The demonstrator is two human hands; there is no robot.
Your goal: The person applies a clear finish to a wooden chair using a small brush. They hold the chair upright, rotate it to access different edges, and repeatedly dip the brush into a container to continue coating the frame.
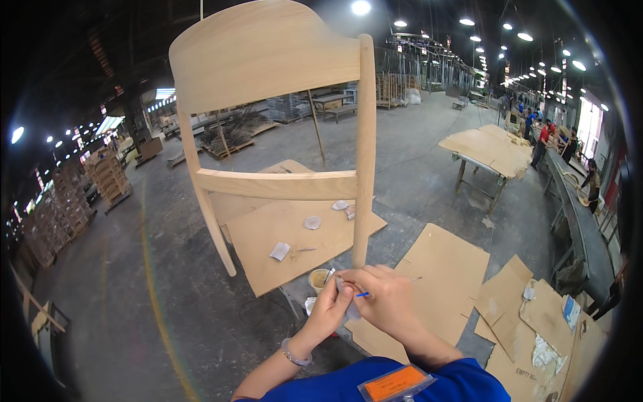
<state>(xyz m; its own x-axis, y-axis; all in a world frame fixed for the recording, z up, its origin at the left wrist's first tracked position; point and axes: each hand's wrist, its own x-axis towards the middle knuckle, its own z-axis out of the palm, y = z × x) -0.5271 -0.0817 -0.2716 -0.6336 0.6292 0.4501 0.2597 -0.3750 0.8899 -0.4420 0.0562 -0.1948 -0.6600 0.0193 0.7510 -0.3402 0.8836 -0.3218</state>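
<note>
My two hands meet at the lower middle, just below the foot of the right post of a pale wooden chair back (268, 67). My left hand (326, 311) is closed, pinching a small grey folded piece (353, 311) that looks like sandpaper or cloth. Against it, my right hand (387, 298) is closed round a thin blue stick-like tool (362, 294); a slim pointed end sticks out past its far side. Most of both held things is hidden by fingers. Left of the hands stands a small tub (318, 281) of yellowish stuff with a thin shiny tool by its rim.
Cardboard (268, 234) lies under the chair back, with several crumpled white pieces (280, 251) on it. More cardboard sheets (429, 288) lie to the right. A board-topped table (489, 149) stands farther off. Several people work beside a long conveyor (576, 201) at far right.
</note>
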